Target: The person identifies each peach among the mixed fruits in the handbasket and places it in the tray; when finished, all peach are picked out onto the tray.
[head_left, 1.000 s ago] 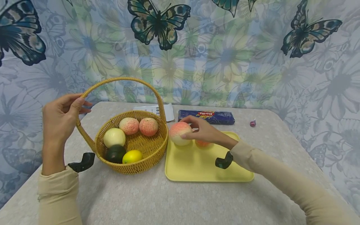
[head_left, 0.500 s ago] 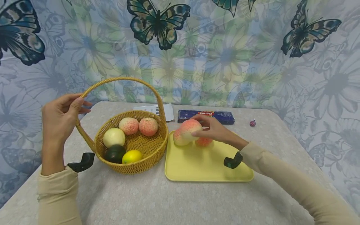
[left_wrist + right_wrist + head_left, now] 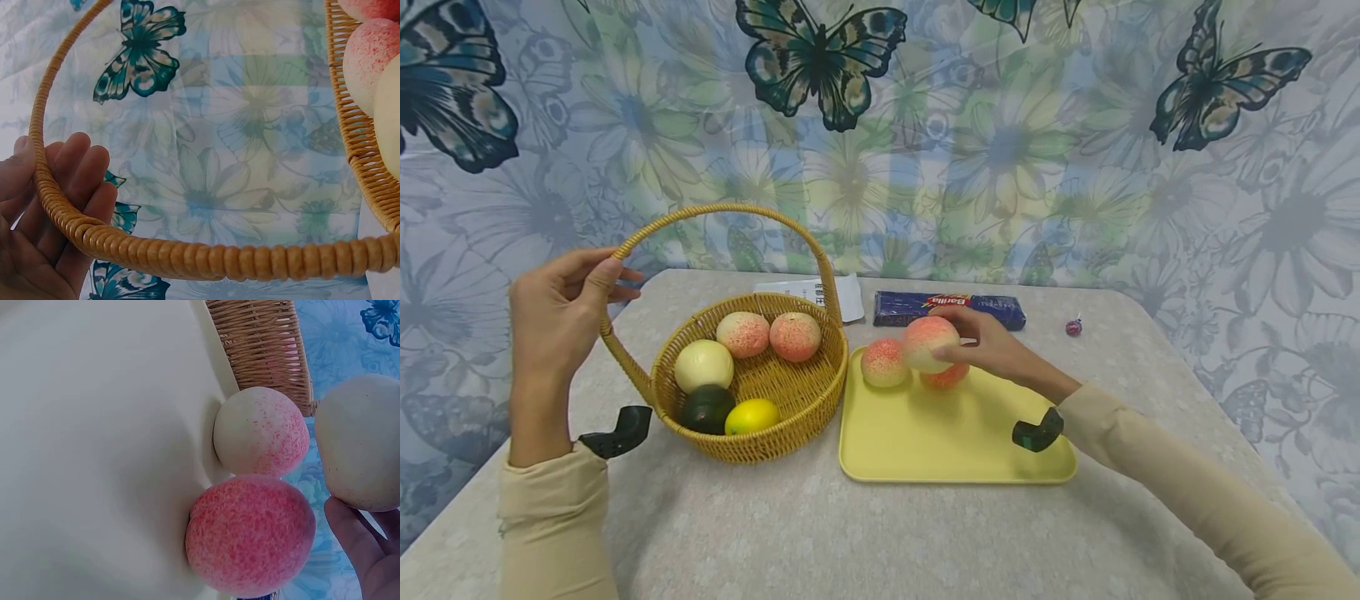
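My left hand (image 3: pixel 561 308) holds the basket's handle (image 3: pixel 59 209) on its left side, thumb on one side and fingers on the other. Inside the wicker basket (image 3: pixel 801 417) sit two peaches (image 3: pixel 770 337), a round pale yellow fruit (image 3: pixel 703 367), a dark green avocado (image 3: pixel 707 409) and a lemon (image 3: pixel 752 416). Over the back of the yellow tray (image 3: pixel 955 442), my right hand (image 3: pixel 988 343) grips a peach (image 3: pixel 929 343) between thumb and fingers. Beneath it two more peaches lie on the tray, one at the left (image 3: pixel 883 364) and one partly hidden (image 3: pixel 945 377).
Behind the tray lies a dark blue Barilla pasta pack (image 3: pixel 902 307). A white printed packet (image 3: pixel 850 298) is partly covered by the basket. Toward the right back is a small wrapped lollipop (image 3: pixel 1074 327). A butterfly-print cloth (image 3: pixel 1000 167) hangs behind the table.
My right hand has moved right with the peach, uncovering the left peach on the tray. My left hand and the basket have stayed put.
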Available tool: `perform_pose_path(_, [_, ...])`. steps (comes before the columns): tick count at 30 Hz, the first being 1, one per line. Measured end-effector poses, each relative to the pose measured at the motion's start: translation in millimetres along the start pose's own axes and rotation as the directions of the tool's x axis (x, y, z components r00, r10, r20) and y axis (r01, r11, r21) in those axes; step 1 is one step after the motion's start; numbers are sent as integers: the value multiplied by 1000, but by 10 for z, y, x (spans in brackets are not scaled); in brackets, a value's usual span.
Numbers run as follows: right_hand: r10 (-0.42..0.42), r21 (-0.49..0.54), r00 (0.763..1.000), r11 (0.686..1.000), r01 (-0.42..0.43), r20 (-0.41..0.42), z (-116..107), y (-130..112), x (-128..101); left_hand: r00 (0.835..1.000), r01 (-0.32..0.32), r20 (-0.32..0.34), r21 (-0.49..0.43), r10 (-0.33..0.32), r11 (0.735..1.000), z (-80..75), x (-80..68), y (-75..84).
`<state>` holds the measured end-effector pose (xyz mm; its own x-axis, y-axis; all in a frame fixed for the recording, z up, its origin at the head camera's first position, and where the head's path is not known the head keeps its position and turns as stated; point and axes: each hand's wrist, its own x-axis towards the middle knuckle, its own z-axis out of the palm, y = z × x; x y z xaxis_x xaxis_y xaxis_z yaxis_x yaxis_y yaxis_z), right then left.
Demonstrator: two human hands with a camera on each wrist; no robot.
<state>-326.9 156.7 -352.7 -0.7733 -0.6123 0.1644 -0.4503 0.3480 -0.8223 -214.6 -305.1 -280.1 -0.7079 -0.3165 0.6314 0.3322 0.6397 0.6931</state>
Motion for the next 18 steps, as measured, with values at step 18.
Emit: perform_pose_path(18, [39,16,995,999,-38,-92,-213,175,-139,1000,-13,-6,-5,13,1000,-6,-6,6])
